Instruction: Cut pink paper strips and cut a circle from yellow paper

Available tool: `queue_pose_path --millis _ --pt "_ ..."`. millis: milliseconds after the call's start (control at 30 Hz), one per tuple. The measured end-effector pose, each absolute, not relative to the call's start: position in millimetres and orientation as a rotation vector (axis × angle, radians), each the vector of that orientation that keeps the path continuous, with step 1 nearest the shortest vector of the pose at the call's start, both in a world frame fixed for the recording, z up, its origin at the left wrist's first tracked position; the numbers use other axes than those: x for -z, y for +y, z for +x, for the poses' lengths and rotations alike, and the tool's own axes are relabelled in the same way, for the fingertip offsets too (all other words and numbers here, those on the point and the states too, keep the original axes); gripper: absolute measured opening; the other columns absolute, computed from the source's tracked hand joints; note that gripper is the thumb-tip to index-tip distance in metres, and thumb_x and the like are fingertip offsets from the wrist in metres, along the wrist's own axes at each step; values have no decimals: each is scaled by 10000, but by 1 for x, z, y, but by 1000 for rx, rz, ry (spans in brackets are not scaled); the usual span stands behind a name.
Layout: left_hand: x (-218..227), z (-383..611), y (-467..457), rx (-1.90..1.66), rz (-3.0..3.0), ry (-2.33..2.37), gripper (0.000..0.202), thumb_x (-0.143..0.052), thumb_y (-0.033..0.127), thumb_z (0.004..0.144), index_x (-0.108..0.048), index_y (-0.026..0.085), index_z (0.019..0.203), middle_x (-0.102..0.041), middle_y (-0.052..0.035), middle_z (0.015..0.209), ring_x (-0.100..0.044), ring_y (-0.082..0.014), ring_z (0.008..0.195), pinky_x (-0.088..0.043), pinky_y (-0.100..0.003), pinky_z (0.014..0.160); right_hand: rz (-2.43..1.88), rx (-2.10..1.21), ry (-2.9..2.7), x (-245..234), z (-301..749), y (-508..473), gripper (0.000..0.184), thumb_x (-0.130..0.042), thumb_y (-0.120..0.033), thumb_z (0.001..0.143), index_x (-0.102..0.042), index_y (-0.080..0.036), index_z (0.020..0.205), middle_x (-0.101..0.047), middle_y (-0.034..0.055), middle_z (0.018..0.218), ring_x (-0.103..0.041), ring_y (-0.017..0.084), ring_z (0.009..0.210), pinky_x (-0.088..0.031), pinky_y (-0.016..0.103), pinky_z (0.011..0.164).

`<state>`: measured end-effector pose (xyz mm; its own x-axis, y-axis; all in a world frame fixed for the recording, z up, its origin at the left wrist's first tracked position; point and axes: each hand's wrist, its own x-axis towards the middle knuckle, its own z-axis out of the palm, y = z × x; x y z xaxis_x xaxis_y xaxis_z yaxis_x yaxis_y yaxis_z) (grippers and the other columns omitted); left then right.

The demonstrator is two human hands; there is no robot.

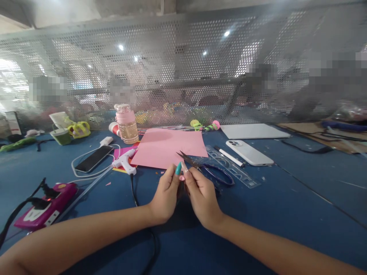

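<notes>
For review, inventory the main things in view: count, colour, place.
small piece: 1, pink, between thumbs
paper sheet: 1, pink, centre
scissors: 1, blue handles, centre right
ruler: 1, clear, right of scissors
marker: 1, white/black, by ruler
dark phone: 1, black, left
pale phone: 1, white, right
glue gun: 1, white, left
bottle: 1, pink, behind glue gun
power strip: 1, magenta, near left
flat panel: 1, white, back right
screen: 1, grey, back
table: 1, blue, underneath
left hand: 1, teal thumbnail, centre
right hand: 1, pale thumbnail, centre

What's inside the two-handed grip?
A small pink piece shows between the left hand and right hand, near the thumb tips. The curled fingers and palms cover anything deeper; can't tell.
</notes>
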<state>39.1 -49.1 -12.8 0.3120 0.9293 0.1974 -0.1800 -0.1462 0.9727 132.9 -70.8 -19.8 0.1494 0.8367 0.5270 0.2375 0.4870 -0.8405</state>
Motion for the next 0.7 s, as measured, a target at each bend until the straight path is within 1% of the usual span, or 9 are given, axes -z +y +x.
queue_pose_path --millis 167,333,400,467,567,700 --pt "10 39 -53 -1142 1352 741 359 -531 501 741 -385 182 663 -300 76 522 -262 -46 445 -247 -181 399 -1021 -448 -1460 18 133 -73 271 -351 -270 878 -411 -194 624 -445 -42 495 -395 77 408 -302 189 387" --pt "11 38 -52 -1136 1472 755 343 -453 498 786 -367 189 663 -306 74 510 -273 -57 436 -255 -193 403 -1052 -317 -1530 17 134 -71 280 -344 -243 877 -372 -201 601 -421 -50 462 -389 75 389 -294 186 389" --pt "11 36 -49 -1155 1600 820 307 -397 449 826 -355 194 660 -318 69 518 -279 -65 443 -262 -203 420 -1068 -295 -1545 18 137 -67 281 -343 -240 879 -371 -201 602 -413 -52 464 -386 77 393 -294 190 398" --pt "11 34 -45 -1209 1796 919 249 -356 356 855 -350 198 662 -351 59 535 -309 -78 465 -277 -216 458 -1093 -258 -1537 18 140 -64 285 -343 -240 881 -365 -202 599 -391 -57 470 -369 78 399 -286 197 407" --pt "11 30 -40 -1302 2063 1039 196 -344 235 844 -329 204 651 -383 49 555 -352 -93 502 -289 -230 509 -1107 -208 -1535 18 142 -61 290 -339 -243 883 -351 -204 596 -354 -63 476 -344 81 410 -274 205 422" --pt "12 28 -38 -1303 2178 1072 203 -345 202 841 -312 207 641 -365 53 549 -327 -94 493 -263 -234 504 -1109 -220 -1587 17 140 -65 288 -350 -249 882 -336 -206 598 -341 -64 488 -339 82 421 -263 211 434"
